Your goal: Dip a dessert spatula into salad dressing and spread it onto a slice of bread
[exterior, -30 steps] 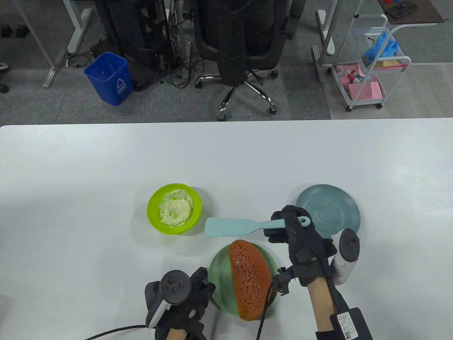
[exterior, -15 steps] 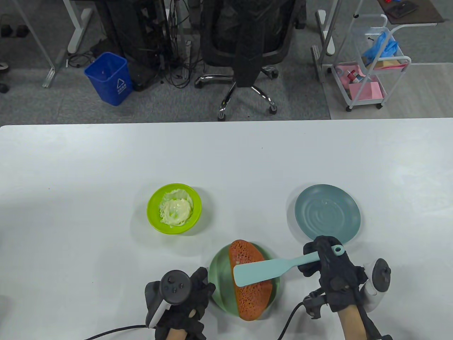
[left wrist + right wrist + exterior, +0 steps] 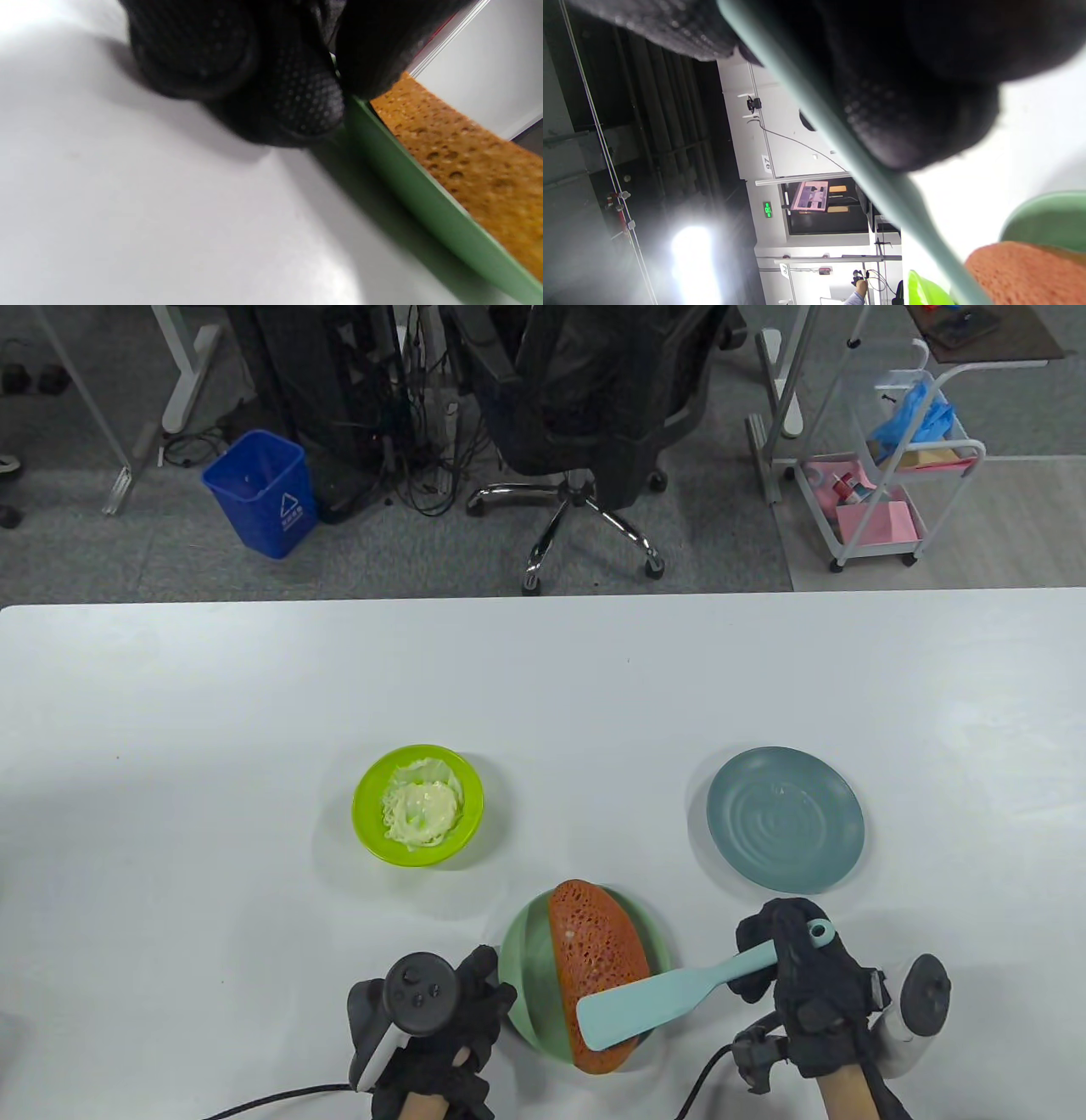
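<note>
An orange-brown bread slice [image 3: 596, 959] lies on a green plate [image 3: 524, 976] near the table's front edge. My right hand [image 3: 793, 971] grips the handle of a light teal dessert spatula [image 3: 670, 993]; its blade lies over the near end of the bread. The handle also shows in the right wrist view [image 3: 840, 140], with the bread [image 3: 1026, 271] at the bottom right. My left hand [image 3: 462, 1010] rests at the plate's left rim; in the left wrist view its fingers [image 3: 297, 97] touch the green rim [image 3: 415, 190]. A lime bowl [image 3: 370, 823] holds pale salad dressing [image 3: 422, 810].
An empty blue-grey plate [image 3: 785, 819] sits to the right, behind my right hand. Cables trail from both gloves off the front edge. Beyond the table's far edge stand an office chair [image 3: 585, 398], a blue bin [image 3: 261, 492] and a white cart [image 3: 891, 458].
My right hand carried the spatula from beside the lime bowl toward me and down over the bread slice, then drew the blade toward the bread's near end. The left hand stayed put.
</note>
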A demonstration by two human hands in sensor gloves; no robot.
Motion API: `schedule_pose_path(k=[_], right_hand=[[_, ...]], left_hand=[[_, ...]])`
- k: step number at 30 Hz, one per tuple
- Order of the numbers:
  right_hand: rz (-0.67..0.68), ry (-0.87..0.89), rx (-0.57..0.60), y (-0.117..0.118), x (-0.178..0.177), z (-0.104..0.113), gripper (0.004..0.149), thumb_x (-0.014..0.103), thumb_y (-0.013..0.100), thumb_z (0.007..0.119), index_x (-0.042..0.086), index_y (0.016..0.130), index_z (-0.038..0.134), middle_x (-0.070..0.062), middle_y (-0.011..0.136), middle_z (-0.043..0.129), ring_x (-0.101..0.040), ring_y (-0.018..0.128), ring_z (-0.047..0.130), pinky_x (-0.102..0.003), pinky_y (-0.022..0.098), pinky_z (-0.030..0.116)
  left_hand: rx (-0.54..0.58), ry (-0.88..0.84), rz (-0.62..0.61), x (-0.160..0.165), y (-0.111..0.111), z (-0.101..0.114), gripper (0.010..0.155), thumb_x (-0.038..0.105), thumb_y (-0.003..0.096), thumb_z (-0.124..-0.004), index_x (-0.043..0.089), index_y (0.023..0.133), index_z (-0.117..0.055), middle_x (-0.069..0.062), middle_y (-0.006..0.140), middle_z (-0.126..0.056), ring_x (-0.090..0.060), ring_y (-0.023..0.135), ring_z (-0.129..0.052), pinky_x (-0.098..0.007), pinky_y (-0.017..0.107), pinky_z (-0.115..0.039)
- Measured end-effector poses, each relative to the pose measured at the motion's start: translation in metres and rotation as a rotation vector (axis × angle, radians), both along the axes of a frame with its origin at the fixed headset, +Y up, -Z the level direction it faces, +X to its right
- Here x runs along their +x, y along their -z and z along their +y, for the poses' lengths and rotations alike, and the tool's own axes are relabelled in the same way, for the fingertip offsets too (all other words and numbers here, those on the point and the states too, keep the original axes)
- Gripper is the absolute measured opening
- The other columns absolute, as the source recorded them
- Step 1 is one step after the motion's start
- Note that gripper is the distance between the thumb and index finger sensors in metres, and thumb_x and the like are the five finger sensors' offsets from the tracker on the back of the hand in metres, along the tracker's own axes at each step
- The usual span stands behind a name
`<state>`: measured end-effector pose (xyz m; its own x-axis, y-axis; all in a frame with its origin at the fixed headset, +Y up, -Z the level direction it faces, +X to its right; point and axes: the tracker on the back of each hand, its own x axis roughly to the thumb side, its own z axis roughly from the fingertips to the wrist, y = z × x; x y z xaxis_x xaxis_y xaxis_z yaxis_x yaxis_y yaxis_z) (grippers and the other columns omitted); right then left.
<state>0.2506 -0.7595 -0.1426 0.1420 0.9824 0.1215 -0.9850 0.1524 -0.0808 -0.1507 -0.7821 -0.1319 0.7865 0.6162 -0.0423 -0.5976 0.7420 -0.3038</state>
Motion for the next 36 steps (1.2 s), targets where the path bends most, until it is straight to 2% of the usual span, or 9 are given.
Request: schedule_pose_path(k=[10,16,25,36], right_hand=[[-0.001,-0.048,-0.007,-0.001,-0.004,-0.003,0.037,0.044,0.056,0.075,0.013,0.077,0.077,-0.021,0.064,0.087,-0.037,0.026,0.106,-0.037,0.015,0.091],[-0.029,-0.109,0.028,-0.005,-0.004,0.007,0.036,0.044,0.056,0.074,0.014,0.077,0.077,-0.019,0.065,0.087,-0.037,0.028,0.104,-0.040,0.018,0.087],[-0.066,-0.164,0.046,-0.008,0.007,0.017,0.036,0.043,0.056,0.074,0.014,0.077,0.077,-0.019,0.064,0.086,-0.037,0.027,0.101,-0.041,0.017,0.084],[-0.144,-0.127,0.049,-0.012,0.031,0.021,0.035,0.043,0.057,0.073,0.014,0.077,0.076,-0.018,0.065,0.086,-0.037,0.027,0.100,-0.041,0.018,0.082]], left_hand=[[0.000,0.001,0.001,0.000,0.000,0.000,0.060,0.042,0.0571,-0.084,0.006,0.105,-0.073,0.000,0.069,-0.098,-0.010,0.036,-0.110,-0.029,0.031,-0.095],[0.000,0.001,0.001,0.000,0.000,0.000,0.060,0.041,0.0570,-0.084,0.006,0.105,-0.072,0.000,0.068,-0.098,-0.010,0.036,-0.110,-0.029,0.031,-0.095],[-0.001,0.002,0.002,0.000,0.000,0.000,0.061,0.041,0.0570,-0.084,0.006,0.105,-0.072,0.000,0.069,-0.098,-0.010,0.036,-0.110,-0.029,0.031,-0.095],[-0.001,0.002,0.003,0.000,0.000,0.000,0.060,0.042,0.0571,-0.084,0.007,0.105,-0.072,0.000,0.069,-0.098,-0.010,0.036,-0.109,-0.029,0.031,-0.095]])
